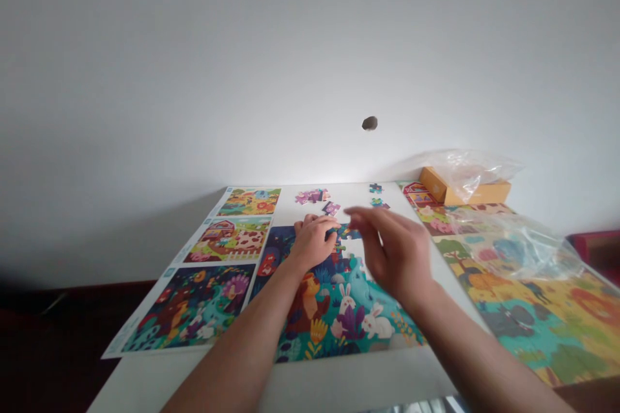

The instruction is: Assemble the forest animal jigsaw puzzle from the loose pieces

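Observation:
A partly assembled jigsaw puzzle (329, 332) of a night forest, with a bear and white rabbits, lies on the white table. White gaps show near its upper right. My left hand (314, 242) lies on the puzzle's upper edge, fingers bent loosely, with no piece visible in it. Above the gaps hovers my right hand (400, 255), its fingers bent toward the left. Its fingertips are blurred, so I cannot tell whether they hold a piece. Beyond my hands are a loose purple piece (331, 208), a purple cluster (312, 196) and some teal-and-dark pieces (376, 188).
On the left lies a reference sheet (227, 239) with three pictures, its lower end overhanging the table edge. On the right lie a finished safari puzzle (547, 316), a clear plastic bag (527, 248) and an orange box (477, 193). A wall (310, 64) rises behind.

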Motion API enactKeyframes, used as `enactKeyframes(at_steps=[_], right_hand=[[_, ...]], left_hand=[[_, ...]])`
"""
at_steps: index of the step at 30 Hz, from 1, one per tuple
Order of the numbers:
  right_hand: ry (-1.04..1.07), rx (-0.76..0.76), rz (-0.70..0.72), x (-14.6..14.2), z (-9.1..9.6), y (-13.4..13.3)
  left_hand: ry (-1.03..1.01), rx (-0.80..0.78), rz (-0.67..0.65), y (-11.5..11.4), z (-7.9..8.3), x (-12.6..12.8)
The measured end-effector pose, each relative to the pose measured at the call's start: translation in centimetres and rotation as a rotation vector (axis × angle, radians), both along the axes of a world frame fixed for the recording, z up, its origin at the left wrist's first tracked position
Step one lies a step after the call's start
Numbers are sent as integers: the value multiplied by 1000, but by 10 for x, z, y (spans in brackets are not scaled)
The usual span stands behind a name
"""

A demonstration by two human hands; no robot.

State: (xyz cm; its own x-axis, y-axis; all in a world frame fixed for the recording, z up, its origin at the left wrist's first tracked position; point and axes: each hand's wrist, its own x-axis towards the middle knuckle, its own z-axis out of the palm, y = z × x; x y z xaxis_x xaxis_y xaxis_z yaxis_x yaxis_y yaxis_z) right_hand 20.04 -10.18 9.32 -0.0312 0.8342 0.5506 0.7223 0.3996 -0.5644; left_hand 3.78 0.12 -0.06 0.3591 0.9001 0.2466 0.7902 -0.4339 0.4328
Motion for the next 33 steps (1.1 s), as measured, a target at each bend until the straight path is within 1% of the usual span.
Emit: enactKeyframes(at_steps=[1, 2, 4, 5, 6, 7, 9, 11, 14, 18, 20, 27, 30, 33], right_hand=[[-54, 11, -101, 11, -13, 31], [-123, -32, -206, 24, -29, 60], [-197, -197, -414, 52, -64, 105], [-212, -258, -486, 64, -79, 120], [-218, -307, -529, 74, -92, 131], [-201, -348, -566, 81, -101, 139], [-208, -381, -568, 88, -111, 145], [-227, -374, -548, 87, -113, 146], [-219, -320, -488, 84, -111, 144], [-270, -282, -291, 77, -113, 138], [-307, -292, -229, 73, -113, 137], [-289, -282, -200, 64, -112, 141], [-246, -277, -148, 64, -112, 141], [-193, -302, -110, 65, -111, 141]], left_hand=[[-2, 11, -1, 0, 0, 0], [-3, 25, -3, 0, -1, 0], [-4, 42, -8, 0, -1, 0], [-3, 43, -10, 1, -2, -1], [-3, 42, -11, 0, -1, -1], [-3, 42, -12, 0, -1, -1], [-1, 44, -11, 0, -1, -1], [2, 48, -6, 0, -1, -2], [0, 54, -6, 0, -1, -2], [-8, 52, -17, 1, -2, -2], [-6, 45, -12, 1, -2, -2], [-5, 45, -11, 1, -2, -2], [-7, 52, -9, 1, -2, -1], [-7, 50, -4, 1, -3, -1]])
